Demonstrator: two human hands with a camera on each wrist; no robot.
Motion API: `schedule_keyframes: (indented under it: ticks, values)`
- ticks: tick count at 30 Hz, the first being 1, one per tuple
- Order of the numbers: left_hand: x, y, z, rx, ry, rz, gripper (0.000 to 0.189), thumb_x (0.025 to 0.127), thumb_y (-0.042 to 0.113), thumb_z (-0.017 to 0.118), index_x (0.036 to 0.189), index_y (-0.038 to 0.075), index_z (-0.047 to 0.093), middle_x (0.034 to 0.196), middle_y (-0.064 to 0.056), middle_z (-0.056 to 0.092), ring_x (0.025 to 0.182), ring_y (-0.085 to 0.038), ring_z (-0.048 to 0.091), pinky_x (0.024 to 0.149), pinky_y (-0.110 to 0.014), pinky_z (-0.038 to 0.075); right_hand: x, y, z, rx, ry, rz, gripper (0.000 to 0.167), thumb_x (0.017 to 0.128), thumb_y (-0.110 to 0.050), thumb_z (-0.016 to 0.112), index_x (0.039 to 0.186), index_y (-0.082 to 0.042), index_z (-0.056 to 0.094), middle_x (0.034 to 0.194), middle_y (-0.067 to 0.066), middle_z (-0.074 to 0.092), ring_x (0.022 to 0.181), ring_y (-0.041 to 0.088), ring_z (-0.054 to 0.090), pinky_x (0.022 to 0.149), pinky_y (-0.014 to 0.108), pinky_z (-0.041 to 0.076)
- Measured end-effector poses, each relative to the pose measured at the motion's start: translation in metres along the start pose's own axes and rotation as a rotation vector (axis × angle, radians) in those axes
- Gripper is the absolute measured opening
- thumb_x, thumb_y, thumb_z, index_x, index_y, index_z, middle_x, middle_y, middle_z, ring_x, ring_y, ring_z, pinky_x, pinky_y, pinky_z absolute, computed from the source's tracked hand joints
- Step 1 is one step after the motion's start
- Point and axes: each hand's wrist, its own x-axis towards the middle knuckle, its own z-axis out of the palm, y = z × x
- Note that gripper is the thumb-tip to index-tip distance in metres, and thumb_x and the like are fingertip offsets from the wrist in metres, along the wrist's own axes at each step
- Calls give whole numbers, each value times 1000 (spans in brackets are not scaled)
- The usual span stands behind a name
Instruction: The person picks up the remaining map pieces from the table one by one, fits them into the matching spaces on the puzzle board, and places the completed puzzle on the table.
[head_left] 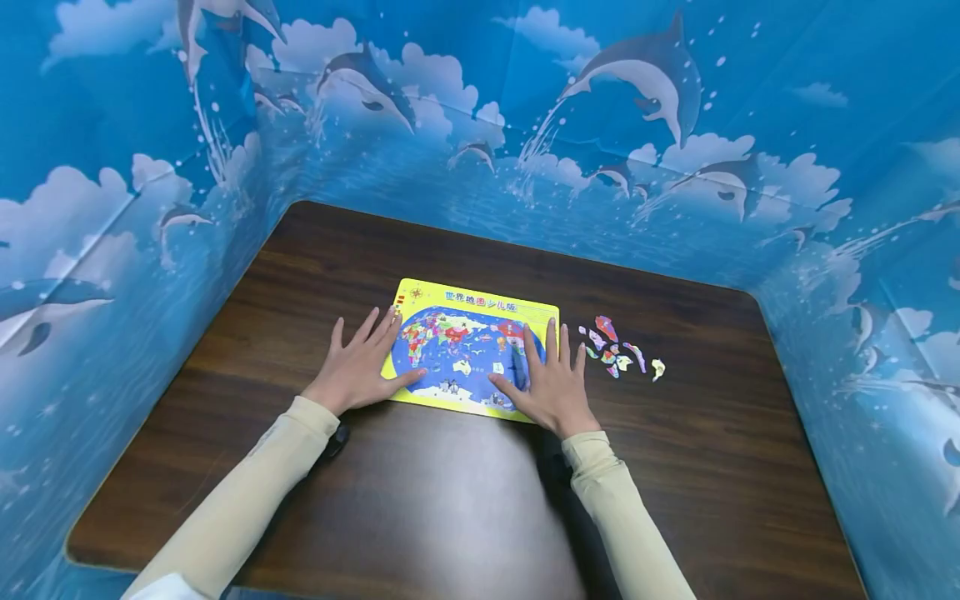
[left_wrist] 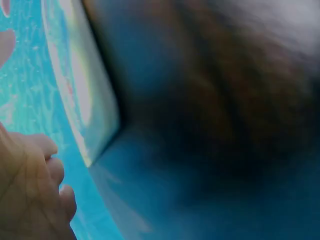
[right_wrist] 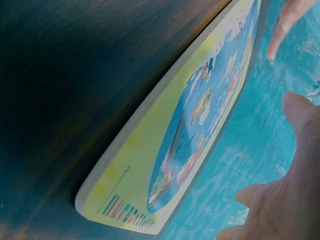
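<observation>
A yellow-bordered world map puzzle board (head_left: 480, 400) lies on the table between my two hands. Fingers spread, my left hand (head_left: 348, 371) is at its left edge, the thumb reaching over the lower part of the map. On the opposite side my right hand (head_left: 558, 392) has its straight fingers over the board's right edge and its thumb over the map. Neither hand grips anything. The right wrist view shows the board (right_wrist: 130, 150) from low down, with the right hand (right_wrist: 285, 205) beside it. In the left wrist view, the left hand (left_wrist: 32, 190) appears near a board corner, much of the frame blurred.
Several loose puzzle pieces (head_left: 606, 328) lie in a cluster just right of the board, one pale piece (head_left: 657, 369) a little apart. The dark wooden table (head_left: 720, 433) has rounded corners. A blue dolphin-print cloth (head_left: 480, 117) hangs around its back and sides.
</observation>
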Motion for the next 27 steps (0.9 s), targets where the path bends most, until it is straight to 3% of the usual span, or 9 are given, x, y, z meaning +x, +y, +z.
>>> schedule_keyframes:
  ticks: [5,15,27]
  values:
    - [-2,-9,8,-7,-64,8,101,94,72,52,165,6,23,172,-14,15,159,-38,10,119,-72,-4,0,3,2,5,-6,10,100,91,-76,50,166,-15,24,172,23,5,157,47,2,119,74,8]
    - [1,-16,11,-53,-110,37,102,91,72,57,164,7,27,170,-13,22,158,-36,13,120,-72,0,2,7,7,15,-13,16,101,90,-75,50,166,-14,24,172,23,7,157,47,2,119,74,7]
    - [0,-27,12,-159,-113,98,105,89,58,75,163,4,25,169,-17,21,158,-38,14,122,-69,2,1,9,10,65,-27,31,98,92,-74,50,166,-16,23,172,22,8,158,46,1,120,74,6]
